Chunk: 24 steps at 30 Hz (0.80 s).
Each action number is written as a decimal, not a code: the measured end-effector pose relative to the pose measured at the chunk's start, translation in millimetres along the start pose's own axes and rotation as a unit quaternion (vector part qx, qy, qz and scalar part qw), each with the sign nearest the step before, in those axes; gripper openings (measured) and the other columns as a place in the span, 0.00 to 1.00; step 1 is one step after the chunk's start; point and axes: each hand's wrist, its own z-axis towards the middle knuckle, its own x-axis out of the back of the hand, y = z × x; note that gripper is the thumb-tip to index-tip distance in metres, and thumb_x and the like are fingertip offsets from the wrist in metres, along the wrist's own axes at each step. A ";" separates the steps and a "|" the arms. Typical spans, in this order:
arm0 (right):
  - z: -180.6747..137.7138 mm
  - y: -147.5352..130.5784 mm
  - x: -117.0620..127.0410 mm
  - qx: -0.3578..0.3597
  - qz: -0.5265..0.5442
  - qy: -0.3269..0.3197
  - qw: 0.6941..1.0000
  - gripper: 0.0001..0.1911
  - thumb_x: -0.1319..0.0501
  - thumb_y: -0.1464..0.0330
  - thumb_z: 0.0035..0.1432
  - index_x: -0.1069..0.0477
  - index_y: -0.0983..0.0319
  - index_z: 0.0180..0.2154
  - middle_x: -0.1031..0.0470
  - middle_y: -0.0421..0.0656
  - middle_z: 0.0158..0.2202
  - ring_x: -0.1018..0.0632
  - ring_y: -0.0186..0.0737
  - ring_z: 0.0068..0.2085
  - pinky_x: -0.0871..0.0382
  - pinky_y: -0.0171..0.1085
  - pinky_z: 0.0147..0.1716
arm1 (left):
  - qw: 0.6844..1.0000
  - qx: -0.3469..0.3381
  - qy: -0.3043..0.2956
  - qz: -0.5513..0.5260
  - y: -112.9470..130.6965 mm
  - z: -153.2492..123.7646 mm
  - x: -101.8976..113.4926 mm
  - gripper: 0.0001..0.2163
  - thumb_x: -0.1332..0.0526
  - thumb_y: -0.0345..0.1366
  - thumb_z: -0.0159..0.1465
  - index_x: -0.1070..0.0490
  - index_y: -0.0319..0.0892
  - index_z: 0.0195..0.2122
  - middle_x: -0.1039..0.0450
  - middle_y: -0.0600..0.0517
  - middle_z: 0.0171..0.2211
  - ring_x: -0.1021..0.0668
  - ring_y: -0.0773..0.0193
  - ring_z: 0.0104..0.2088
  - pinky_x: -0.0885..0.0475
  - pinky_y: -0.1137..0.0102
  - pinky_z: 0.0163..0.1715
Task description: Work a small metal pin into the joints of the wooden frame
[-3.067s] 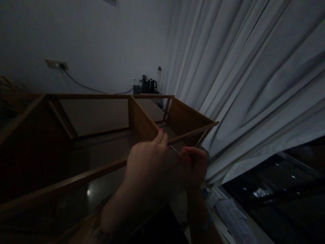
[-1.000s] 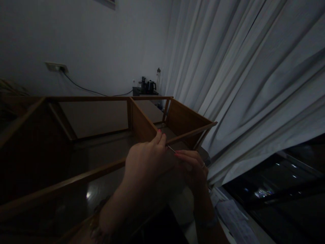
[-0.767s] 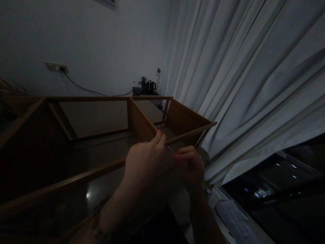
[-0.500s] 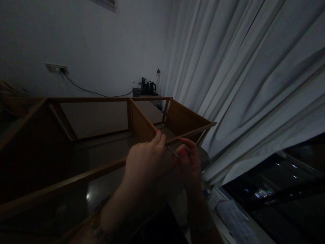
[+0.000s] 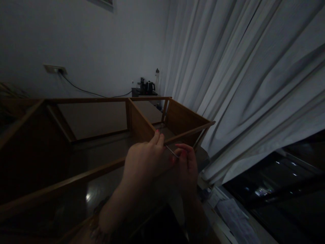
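Note:
A wooden shelf frame [image 5: 83, 177] with upright divider panels lies before me. My left hand [image 5: 143, 156] is closed around its front rail, where the middle divider [image 5: 141, 119] meets it, with fingertips over the top edge. My right hand [image 5: 187, 166], just right of that joint, pinches a thin metal rod [image 5: 172, 151] that looks like a hex key. The rod's far tip meets the rail beside my left fingers. Its near end is hidden in my right fingers.
A long white curtain [image 5: 228, 78] hangs at the right, beside a dark glass pane [image 5: 284, 189]. Papers [image 5: 235, 217] lie at the lower right. At the back a black kettle [image 5: 150, 87] stands on a small dark table. A cable runs from a wall socket [image 5: 55, 69].
My right index finger has curled down from near the rail toward the thumb on the rod. My left hand keeps its place on the frame. The view has shifted slightly.

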 end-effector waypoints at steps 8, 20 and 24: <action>-1.9 9.5 -5.0 0.084 -0.118 0.060 0.988 0.11 0.49 0.61 0.72 0.32 0.58 0.45 0.30 0.37 0.29 0.27 0.32 0.26 0.32 0.32 0.25 | 1.000 -0.007 -0.005 0.019 -2.3 0.8 -2.1 0.18 0.48 0.31 0.69 0.31 0.39 0.59 0.30 0.42 0.60 0.16 0.54 0.32 0.26 0.65 0.23; 26.0 5.2 32.7 0.366 -0.364 0.033 0.856 0.12 0.38 0.61 0.66 0.33 0.57 0.31 0.32 0.35 0.22 0.32 0.36 0.26 0.42 0.40 0.32 | 1.000 -0.012 0.022 0.014 -3.1 1.9 -6.8 0.17 0.47 0.32 0.70 0.29 0.39 0.58 0.30 0.44 0.60 0.16 0.55 0.31 0.25 0.65 0.23; 21.7 3.1 26.3 0.352 -0.361 0.037 0.863 0.18 0.40 0.65 0.68 0.40 0.58 0.26 0.39 0.34 0.19 0.36 0.35 0.23 0.45 0.39 0.28 | 1.000 -0.014 0.014 0.019 -2.4 2.2 -6.4 0.18 0.49 0.33 0.71 0.30 0.38 0.59 0.29 0.41 0.60 0.17 0.54 0.30 0.25 0.64 0.23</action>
